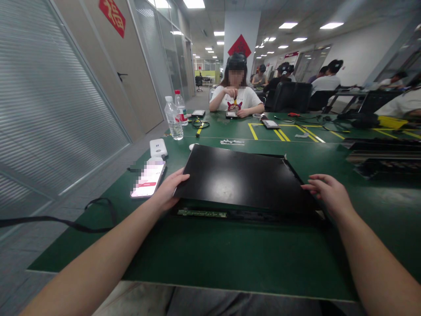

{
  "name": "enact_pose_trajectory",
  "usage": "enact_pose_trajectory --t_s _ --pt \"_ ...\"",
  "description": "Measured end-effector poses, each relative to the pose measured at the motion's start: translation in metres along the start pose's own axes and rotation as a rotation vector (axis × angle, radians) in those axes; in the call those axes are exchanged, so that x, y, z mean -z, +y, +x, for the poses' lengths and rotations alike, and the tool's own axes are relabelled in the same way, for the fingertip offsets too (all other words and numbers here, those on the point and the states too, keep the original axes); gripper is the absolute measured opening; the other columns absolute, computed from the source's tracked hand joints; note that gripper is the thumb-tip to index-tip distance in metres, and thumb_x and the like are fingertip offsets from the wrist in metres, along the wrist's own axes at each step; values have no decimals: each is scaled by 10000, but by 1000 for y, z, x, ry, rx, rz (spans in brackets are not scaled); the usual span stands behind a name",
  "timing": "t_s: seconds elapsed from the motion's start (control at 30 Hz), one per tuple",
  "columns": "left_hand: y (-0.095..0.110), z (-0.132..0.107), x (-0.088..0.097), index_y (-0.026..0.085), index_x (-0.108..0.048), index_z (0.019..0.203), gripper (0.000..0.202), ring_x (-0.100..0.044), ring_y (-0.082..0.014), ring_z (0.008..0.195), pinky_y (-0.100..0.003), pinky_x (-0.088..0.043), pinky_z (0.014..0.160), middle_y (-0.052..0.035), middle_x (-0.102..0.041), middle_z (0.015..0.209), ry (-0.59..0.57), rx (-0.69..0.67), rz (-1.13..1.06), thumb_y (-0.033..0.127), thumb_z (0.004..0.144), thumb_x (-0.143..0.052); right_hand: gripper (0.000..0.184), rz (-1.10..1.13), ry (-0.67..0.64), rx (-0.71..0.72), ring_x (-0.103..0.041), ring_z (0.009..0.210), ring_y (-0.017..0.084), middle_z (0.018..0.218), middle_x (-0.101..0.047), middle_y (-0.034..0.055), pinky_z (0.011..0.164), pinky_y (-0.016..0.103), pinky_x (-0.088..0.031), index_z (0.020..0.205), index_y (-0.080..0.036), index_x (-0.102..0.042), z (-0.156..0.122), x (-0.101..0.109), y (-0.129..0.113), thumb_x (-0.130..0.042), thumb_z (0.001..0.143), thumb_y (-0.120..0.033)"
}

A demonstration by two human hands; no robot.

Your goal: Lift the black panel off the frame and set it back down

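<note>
A flat, dark screen panel is raised at its left side over the green table. My left hand grips its left edge, thumb on top and fingers underneath. Beside the right edge is my right hand, with its fingers apart and slightly bent; the fingertips are at or just touching that edge. Below the panel's near edge shows a narrow green circuit board, along with a dark frame that sticks out at the far right corner. Most of what lies under the panel is hidden.
Left of my left hand are a lit phone and a white power bank. Two bottles, one clear and one red-capped, stand behind. Dark panels lie at right. Across the green table sits a person.
</note>
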State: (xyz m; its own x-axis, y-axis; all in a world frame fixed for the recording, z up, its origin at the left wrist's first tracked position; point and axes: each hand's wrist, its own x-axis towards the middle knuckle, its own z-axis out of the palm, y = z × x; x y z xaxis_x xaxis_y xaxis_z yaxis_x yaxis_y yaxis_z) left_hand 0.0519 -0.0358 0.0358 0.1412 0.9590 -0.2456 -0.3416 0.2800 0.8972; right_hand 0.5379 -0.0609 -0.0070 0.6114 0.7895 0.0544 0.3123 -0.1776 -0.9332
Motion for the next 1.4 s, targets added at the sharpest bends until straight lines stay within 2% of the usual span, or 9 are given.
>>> enact_pose_trajectory --t_s 0.13,0.3,0.57,0.7,0.8,1.0,1.3,1.4 --pt "1 -1 -4 117 -707 1428 561 -768 -191 627 -246 -625 591 -78 -845 880 14 11 3 51 872 -659 370 -26 4 48 -715 664 231 772 -781 82 535 328 -499 990 -235 -706 4 0 7 -754 687 -442" --pt "2 -2 -7 119 -692 1456 563 -761 -188 605 -254 -622 578 -88 -849 904 13 32 9 39 902 -628 366 -178 16 44 -726 717 240 815 -803 74 600 345 -504 1026 -259 -718 5 1 8 -722 725 -467" --pt "2 0 -5 128 -691 1443 587 -763 -182 620 -242 -613 557 -113 -855 1005 -4 33 11 47 863 -723 357 -438 -13 124 -734 751 280 808 -804 43 638 387 -499 1027 -293 -737 7 6 7 -727 726 -485" --pt "0 2 -3 133 -594 1511 676 -778 -189 658 -254 -630 585 -118 -850 1052 64 18 29 45 857 -741 360 -451 0 146 -714 670 273 722 -771 37 617 398 -505 1012 -289 -741 5 6 7 -754 704 -475" --pt "-2 3 -1 157 -580 1487 687 -781 -195 677 -269 -642 614 -106 -843 1042 106 -7 49 69 841 -795 349 -461 -7 140 -703 660 268 718 -765 39 630 401 -516 1020 -285 -735 2 5 3 -756 713 -450" --pt "-4 2 1 192 -612 1397 607 -774 -190 682 -280 -650 644 -74 -833 1009 94 -31 59 110 836 -827 316 -507 -44 125 -726 743 284 756 -781 38 721 423 -536 1033 -294 -743 -1 4 -4 -741 739 -411" --pt "-4 2 0 184 -618 1396 596 -779 -196 728 -278 -655 675 -91 -831 1033 73 -41 42 97 841 -816 296 -472 -22 188 -713 665 265 707 -771 28 646 401 -536 959 -296 -760 3 4 4 -764 700 -438" --pt "-5 3 1 186 -624 1390 575 -788 -203 743 -286 -657 687 -94 -834 1047 75 -43 46 91 851 -799 294 -477 -36 169 -713 659 268 729 -783 32 633 407 -530 948 -299 -764 4 5 4 -765 698 -455"
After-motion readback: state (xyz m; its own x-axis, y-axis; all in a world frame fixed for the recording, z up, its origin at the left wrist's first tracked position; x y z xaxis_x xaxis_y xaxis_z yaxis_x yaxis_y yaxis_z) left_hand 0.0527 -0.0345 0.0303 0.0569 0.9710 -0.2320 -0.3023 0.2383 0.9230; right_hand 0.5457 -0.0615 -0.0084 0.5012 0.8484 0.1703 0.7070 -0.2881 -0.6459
